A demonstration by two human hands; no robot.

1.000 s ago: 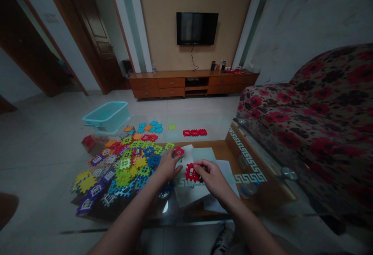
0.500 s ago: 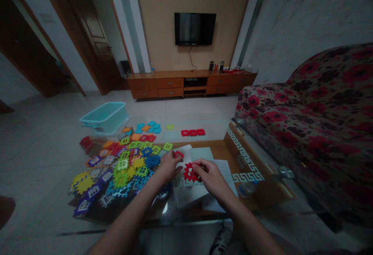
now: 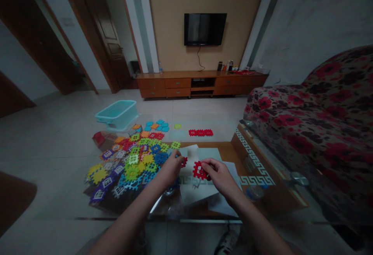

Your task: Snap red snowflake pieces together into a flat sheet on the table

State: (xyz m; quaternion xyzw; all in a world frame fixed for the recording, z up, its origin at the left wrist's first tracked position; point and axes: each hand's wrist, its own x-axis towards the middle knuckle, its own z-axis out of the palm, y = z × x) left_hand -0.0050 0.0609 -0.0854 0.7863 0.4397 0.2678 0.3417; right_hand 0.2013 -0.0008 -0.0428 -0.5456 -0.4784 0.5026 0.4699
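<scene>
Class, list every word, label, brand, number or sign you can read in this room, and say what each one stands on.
No text here can be read.
Bottles on the wooden cabinet: labels too small to read.
Paper sheets on the table: no readable writing.
Red plastic piece at the right hand: no readable marks.
Glass table's border: a key pattern, not lettering.

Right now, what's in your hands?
Right hand on red tile. Left hand beside second red tile. Paper sheets beneath. Multicoloured tile pile left.
</scene>
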